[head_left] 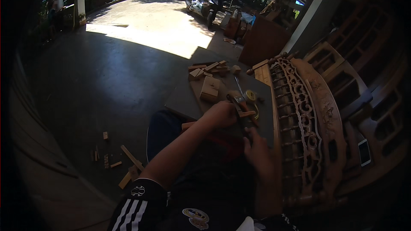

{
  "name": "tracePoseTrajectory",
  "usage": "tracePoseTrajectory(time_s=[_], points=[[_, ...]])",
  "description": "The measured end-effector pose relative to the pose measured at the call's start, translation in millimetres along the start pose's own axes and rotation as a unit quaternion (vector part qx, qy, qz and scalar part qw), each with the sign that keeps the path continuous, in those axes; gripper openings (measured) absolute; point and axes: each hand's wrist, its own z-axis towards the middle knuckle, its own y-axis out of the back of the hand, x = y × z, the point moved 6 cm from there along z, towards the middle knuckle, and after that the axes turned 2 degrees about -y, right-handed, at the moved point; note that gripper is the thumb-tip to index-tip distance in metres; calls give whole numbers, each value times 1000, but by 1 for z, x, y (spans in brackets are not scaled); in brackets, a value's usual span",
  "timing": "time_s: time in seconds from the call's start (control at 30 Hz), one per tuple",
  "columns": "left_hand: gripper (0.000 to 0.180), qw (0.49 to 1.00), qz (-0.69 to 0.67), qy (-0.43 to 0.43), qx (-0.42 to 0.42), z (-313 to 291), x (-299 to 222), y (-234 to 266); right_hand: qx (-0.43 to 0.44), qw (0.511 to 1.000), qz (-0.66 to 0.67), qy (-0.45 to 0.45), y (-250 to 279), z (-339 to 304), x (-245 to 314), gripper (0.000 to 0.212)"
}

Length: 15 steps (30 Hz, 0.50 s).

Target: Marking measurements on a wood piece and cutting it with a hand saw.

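Note:
My left hand [221,114] is closed at a low dark work board [180,102] in front of me. A short light wooden strip [246,114] sticks out to the right from its fingers. Closer to me on the right, my right hand [257,149] is closed, with its thumb up, around a dark, slim object that I cannot make out in the shade. Just beyond my hands lie a yellow tape measure [250,96] and a thin metal-shafted tool [238,84]. A wooden block [210,88] stands on the board beyond my left hand.
Several small wood offcuts [209,66] are heaped at the board's far side. More wood scraps [130,175] lie on the floor at left. Carved wooden furniture panels [314,115] lean along the right, with a phone [364,152] on them. A motorbike [203,6] stands outside.

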Motion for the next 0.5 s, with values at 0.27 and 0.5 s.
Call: tracePoseTrajectory(time_s=[0.27,0.5], points=[[19,999,39,16,-13,0,-4,-3,-38,998,32,26,28,-78,-22,25],[20,999,10,-27,-28,-5,-5,1,-46,996,14,71,5,-15,-3,24]])
